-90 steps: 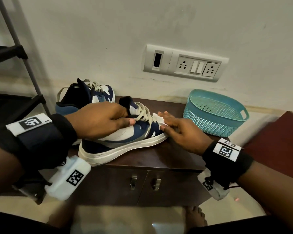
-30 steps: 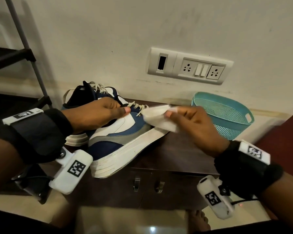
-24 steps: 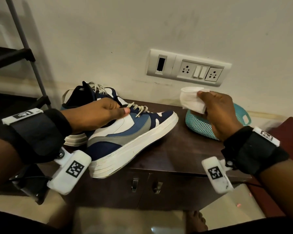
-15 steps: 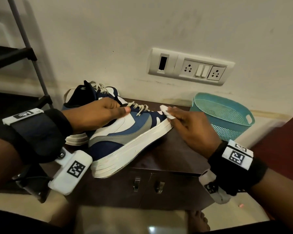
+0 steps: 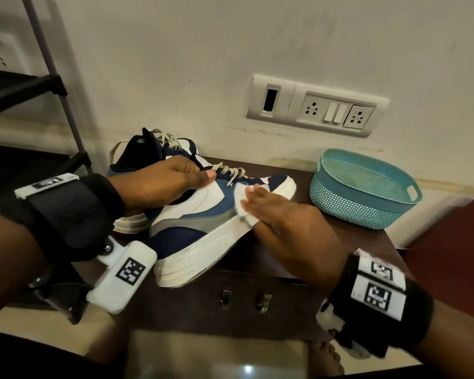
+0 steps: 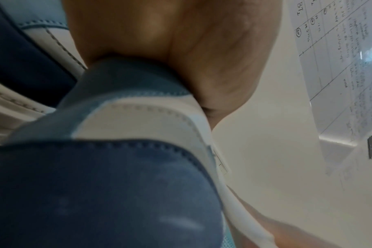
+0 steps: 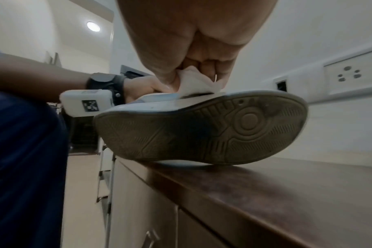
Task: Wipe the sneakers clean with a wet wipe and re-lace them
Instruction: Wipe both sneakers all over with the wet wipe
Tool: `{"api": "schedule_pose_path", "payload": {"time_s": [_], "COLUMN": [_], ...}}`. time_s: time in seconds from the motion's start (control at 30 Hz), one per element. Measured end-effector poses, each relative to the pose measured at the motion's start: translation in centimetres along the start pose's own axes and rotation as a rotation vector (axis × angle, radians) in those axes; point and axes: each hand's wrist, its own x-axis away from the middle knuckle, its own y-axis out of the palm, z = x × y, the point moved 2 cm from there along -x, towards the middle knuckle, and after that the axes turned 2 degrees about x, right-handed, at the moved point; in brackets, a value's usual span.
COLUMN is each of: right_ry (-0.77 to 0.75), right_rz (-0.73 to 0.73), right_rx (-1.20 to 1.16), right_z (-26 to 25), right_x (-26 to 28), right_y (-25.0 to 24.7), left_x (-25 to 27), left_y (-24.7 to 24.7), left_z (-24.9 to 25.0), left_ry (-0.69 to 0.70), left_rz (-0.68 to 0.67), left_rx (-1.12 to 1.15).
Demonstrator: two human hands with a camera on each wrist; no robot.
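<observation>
A navy, white and grey sneaker [image 5: 203, 222] lies tilted on the dark wooden cabinet top [image 5: 326, 242], its sole [image 7: 202, 130] turned towards me. My left hand [image 5: 164, 184] grips its collar near the cream laces [image 5: 230, 172]; the left wrist view shows the heel [image 6: 117, 151] under the palm. My right hand [image 5: 274, 212] holds a white wet wipe [image 5: 242, 203] against the sneaker's side by the sole edge. The wipe [image 7: 195, 83] is pinched between thumb and fingers. The second sneaker [image 5: 148, 154] stands behind, by the wall.
A teal perforated basket [image 5: 364, 192] sits at the cabinet's right back corner. A switch and socket plate [image 5: 315, 106] is on the wall above. A black metal rack [image 5: 39, 86] stands at the left. Two drawer handles [image 5: 244, 298] face me below the top.
My right hand lifted the wipe up by the basket, came back to the toe, then slid it back along the sneaker's side. The left hand kept its grip on the collar.
</observation>
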Motion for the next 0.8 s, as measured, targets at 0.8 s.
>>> {"api": "schedule_pose_path", "payload": {"time_s": [0.8], "right_ry": [-0.094], "right_rz": [0.101], "right_rx": [-0.178], "right_z": [-1.8], "right_x": [0.6], "right_y": [1.6], "left_x": [0.6], "left_y": [-0.4], "left_z": [-0.3], "left_ry": [-0.089], "left_rz": [0.024], "left_rx": [0.082]}}
